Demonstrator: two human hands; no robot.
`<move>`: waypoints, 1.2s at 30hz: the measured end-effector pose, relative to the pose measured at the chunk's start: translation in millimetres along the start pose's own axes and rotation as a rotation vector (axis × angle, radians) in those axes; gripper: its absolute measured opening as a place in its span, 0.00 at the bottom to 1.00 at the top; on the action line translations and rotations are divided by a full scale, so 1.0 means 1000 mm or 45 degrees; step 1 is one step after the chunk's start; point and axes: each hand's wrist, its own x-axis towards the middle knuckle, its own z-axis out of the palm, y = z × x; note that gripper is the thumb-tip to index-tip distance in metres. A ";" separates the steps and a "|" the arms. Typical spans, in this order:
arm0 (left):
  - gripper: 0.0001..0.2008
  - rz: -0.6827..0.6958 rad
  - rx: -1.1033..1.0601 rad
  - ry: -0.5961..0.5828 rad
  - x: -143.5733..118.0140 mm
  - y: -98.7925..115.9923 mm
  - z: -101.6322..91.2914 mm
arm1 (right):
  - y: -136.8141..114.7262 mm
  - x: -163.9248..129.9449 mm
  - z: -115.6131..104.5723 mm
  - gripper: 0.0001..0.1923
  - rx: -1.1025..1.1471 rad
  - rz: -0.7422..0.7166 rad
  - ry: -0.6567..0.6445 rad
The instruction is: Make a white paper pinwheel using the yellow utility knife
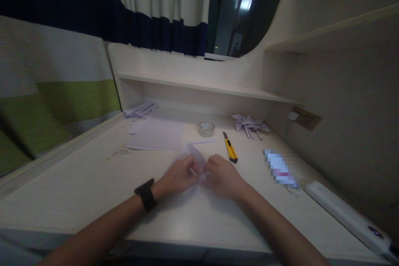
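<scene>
A piece of white paper (197, 152) stands partly raised between my two hands over the middle of the desk. My left hand (183, 173), with a black watch on its wrist, is closed and pinches the paper near its center. Right against it, my right hand (222, 176) is closed too, its fingertips gripping the paper from the other side. A small pale bit shows between the fingers, but its kind cannot be made out. Just behind the hands lies a thin white paper stick (204, 141). A yellow box cutter (230, 148) rests to the right of them.
A roll of clear tape (206, 129) lies behind the hands. White paper sheets (158, 131) and rolled paper sticks (141, 109) are at back left, near thin pale sticks (120, 151). Paper pinwheels (249, 124) lie back right. A long white lamp-like bar (343, 214) runs along the right edge.
</scene>
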 end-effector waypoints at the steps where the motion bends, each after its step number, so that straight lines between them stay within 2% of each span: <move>1: 0.06 0.019 0.018 0.003 0.000 0.001 0.000 | 0.001 0.000 0.001 0.09 0.007 -0.002 0.006; 4: 0.06 0.055 0.085 0.025 0.000 0.004 -0.001 | 0.002 -0.001 0.003 0.09 0.060 -0.003 0.043; 6: 0.06 0.025 0.127 0.095 0.002 0.006 -0.004 | 0.002 0.000 0.003 0.09 0.097 0.006 0.086; 10: 0.05 -0.126 0.337 0.553 0.007 -0.001 -0.018 | 0.000 0.001 -0.001 0.08 0.107 0.036 0.190; 12: 0.11 -0.195 0.388 0.678 0.011 -0.011 -0.027 | 0.000 0.002 -0.002 0.08 0.122 0.010 0.238; 14: 0.18 -0.234 0.332 0.632 0.015 -0.022 -0.036 | 0.001 0.003 -0.003 0.08 0.155 -0.037 0.270; 18: 0.24 -0.291 0.066 0.308 0.031 -0.039 -0.044 | 0.002 0.004 0.002 0.07 0.249 -0.143 0.262; 19: 0.23 -0.280 0.070 0.237 0.036 -0.041 -0.043 | 0.003 0.004 0.004 0.07 0.271 -0.163 0.250; 23: 0.20 -0.159 0.304 0.119 0.054 -0.040 -0.036 | 0.005 0.004 0.010 0.08 0.307 -0.191 0.174; 26: 0.17 -0.094 0.360 0.109 0.061 -0.038 -0.029 | 0.006 0.002 0.011 0.07 0.262 -0.130 0.158; 30: 0.11 -0.081 0.330 0.104 0.057 -0.034 -0.025 | 0.007 0.000 0.009 0.08 0.197 -0.036 0.167; 34: 0.10 -0.036 0.488 0.280 0.046 -0.022 -0.026 | 0.007 0.000 0.007 0.10 0.171 -0.002 0.182; 36: 0.10 -0.013 0.604 0.300 0.042 -0.016 -0.026 | 0.007 0.000 0.007 0.10 0.153 0.018 0.196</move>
